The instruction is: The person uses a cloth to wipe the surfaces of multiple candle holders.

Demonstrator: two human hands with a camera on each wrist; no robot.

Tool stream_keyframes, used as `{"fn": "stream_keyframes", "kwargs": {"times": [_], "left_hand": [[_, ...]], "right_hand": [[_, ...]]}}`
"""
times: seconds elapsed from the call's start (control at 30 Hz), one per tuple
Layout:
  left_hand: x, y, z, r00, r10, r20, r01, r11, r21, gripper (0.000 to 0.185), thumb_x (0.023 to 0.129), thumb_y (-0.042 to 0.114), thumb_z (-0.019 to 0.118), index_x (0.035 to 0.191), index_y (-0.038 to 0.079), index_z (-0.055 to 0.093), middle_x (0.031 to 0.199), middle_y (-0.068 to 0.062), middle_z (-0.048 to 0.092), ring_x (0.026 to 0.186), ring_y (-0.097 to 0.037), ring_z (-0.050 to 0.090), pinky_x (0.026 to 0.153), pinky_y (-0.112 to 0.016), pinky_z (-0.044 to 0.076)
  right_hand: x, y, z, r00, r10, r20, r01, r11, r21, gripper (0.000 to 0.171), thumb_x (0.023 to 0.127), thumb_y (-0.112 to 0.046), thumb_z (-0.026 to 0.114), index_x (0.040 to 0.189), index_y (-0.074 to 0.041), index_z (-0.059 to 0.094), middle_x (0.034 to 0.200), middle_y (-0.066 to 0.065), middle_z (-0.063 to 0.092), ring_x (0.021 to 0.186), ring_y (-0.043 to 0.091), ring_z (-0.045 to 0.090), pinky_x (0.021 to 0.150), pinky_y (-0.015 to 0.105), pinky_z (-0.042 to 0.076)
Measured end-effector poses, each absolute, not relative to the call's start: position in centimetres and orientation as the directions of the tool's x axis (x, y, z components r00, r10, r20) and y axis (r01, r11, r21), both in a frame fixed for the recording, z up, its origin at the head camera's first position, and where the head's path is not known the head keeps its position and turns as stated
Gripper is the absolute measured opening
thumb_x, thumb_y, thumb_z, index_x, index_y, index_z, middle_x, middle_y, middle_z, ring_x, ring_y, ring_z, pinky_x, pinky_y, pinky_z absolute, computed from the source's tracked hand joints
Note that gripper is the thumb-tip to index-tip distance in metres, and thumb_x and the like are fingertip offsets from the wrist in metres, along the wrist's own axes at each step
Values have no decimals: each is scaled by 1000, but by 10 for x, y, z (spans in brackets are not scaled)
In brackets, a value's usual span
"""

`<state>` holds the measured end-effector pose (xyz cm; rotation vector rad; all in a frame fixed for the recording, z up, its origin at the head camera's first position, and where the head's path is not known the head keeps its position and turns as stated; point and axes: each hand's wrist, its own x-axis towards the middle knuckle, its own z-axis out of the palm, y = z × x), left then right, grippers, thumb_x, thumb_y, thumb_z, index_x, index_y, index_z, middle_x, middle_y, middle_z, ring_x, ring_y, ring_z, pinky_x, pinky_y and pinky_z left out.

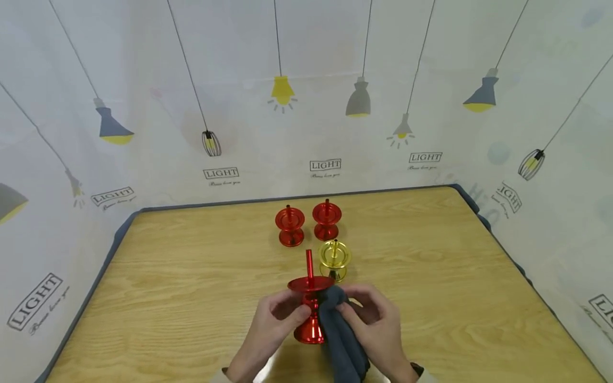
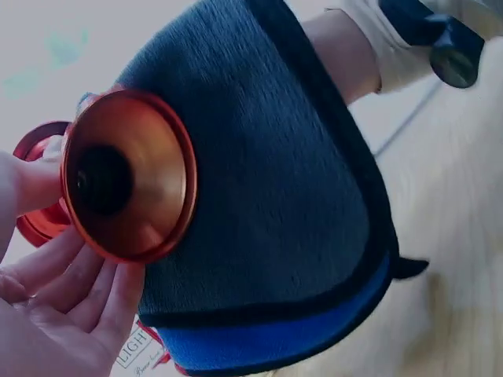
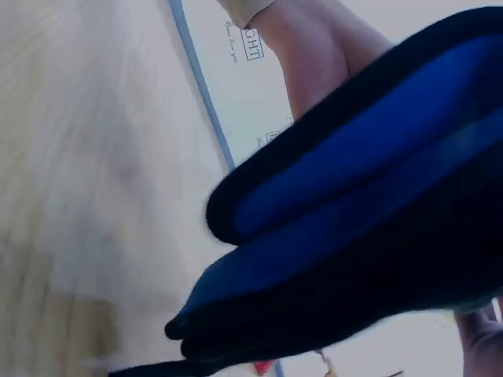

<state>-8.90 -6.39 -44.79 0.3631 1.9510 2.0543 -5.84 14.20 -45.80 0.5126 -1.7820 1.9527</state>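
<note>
A shiny red candle holder [image 1: 310,332] with a dish, a tall spike and a flared foot is held upright above the table in the head view. My left hand [image 1: 274,324] grips its stem from the left, thumb in front. On the other side my right hand [image 1: 378,324] pinches a dark grey-blue cloth [image 1: 341,340] against the stem, just under the dish. In the left wrist view the hollow underside of the foot [image 2: 145,188] faces the camera beside the cloth [image 2: 267,173]. Folds of cloth [image 3: 330,228] with a blue side hide most of the right wrist view.
Two more red candle holders [image 1: 290,236] [image 1: 326,231] stand towards the back of the wooden table [image 1: 191,276]. A gold candle holder [image 1: 334,258] stands just behind the held one. A white curtain [image 1: 321,127] printed with lamps surrounds the table.
</note>
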Motion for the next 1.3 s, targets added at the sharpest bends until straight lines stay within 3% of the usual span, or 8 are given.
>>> {"fn": "stream_keyframes", "kwargs": {"times": [0.07, 0.2, 0.27, 0.37, 0.53, 0.67, 0.93, 1.3], "left_hand": [[-93, -67, -451, -933, 355, 51, 45, -25, 999, 35, 95, 15, 72, 126, 0, 67, 119, -16, 72, 105, -14, 69, 94, -26, 54], [-110, -70, -459, -954, 267, 140, 143, -7, 990, 40, 90, 4, 75, 128, 0, 65, 121, -19, 71, 105, -12, 69, 93, -26, 55], [-122, -71, -466, -966, 212, 148, 156, 25, 987, 44, 87, 0, 77, 129, 0, 65, 122, -19, 70, 106, -12, 69, 93, -24, 55], [-137, -75, -477, -983, 143, 119, 132, 85, 988, 49, 83, -5, 79, 129, 1, 65, 125, -18, 69, 109, -17, 69, 93, -22, 55], [-154, -82, -492, -996, 48, 69, 75, 138, 988, 47, 80, -10, 77, 125, -3, 65, 126, -21, 66, 111, -26, 69, 88, -20, 55], [-162, -88, -498, -999, 1, 43, 42, 135, 990, 47, 78, -13, 77, 122, -5, 65, 125, -23, 66, 111, -27, 69, 85, -16, 54], [-162, -93, -503, -1000, -29, 6, 1, 172, 985, 47, 76, -15, 76, 121, -3, 66, 124, -21, 66, 106, -21, 69, 83, -15, 52], [-155, -87, -511, -1000, -2, -22, -22, 109, 994, 51, 77, -17, 75, 125, -7, 62, 126, -26, 66, 116, -33, 66, 87, -18, 54]], "right_hand": [[-58, 146, -458, -883, 87, 461, -469, -105, -877, 29, 85, 21, 66, 111, 10, 62, 110, 0, 71, 103, 11, 71, 85, 27, 60], [-55, 168, -453, -908, 201, 368, -395, -116, -911, 27, 86, 22, 64, 111, 16, 58, 109, 3, 70, 102, 13, 70, 86, 25, 58], [-52, 184, -447, -901, 258, 348, -371, -47, -927, 27, 86, 21, 65, 112, 15, 59, 109, 3, 70, 101, 12, 70, 85, 23, 58], [-46, 208, -437, -872, 273, 406, -360, 204, -910, 30, 85, 19, 69, 112, 8, 65, 108, -1, 71, 100, 7, 69, 80, 19, 58], [-43, 234, -431, -801, 92, 592, -418, 623, -662, 42, 76, 15, 79, 108, -11, 74, 102, -1, 72, 92, 1, 67, 73, 10, 52], [-48, 236, -438, -803, -37, 595, -397, 777, -488, 42, 72, 8, 86, 102, -20, 75, 95, -5, 72, 81, 7, 69, 70, 13, 51], [-70, 212, -461, -877, -198, 437, -373, 855, -362, 26, 81, -2, 84, 100, -16, 74, 97, -2, 68, 80, 10, 68, 65, 24, 56], [-79, 193, -489, -930, -165, 328, -280, 896, -345, 27, 78, -11, 88, 97, -16, 69, 91, -2, 66, 71, 12, 61, 58, 24, 49]]}}
